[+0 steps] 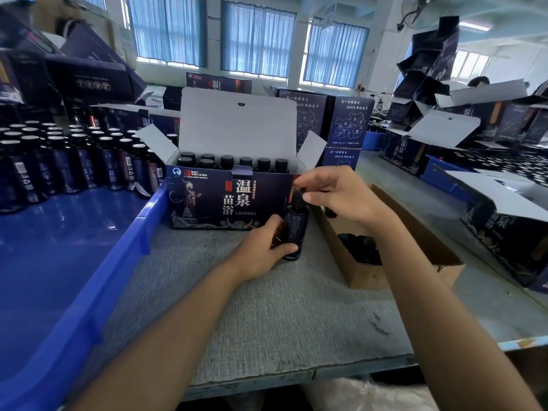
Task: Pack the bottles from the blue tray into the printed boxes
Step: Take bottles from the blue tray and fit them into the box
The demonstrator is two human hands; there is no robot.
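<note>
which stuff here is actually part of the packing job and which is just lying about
Job: bottle, gripped by left hand, right hand pinching its top; open printed box; blue tray; bottles in tray.
Lying about: closed boxes behind; fan; curtains.

1 wide-angle head camera looks forward and down onto the grey table [267, 307] from its near edge, with the open printed box [231, 197] close in front. It faces the curtained windows [258, 40] on the far wall.
</note>
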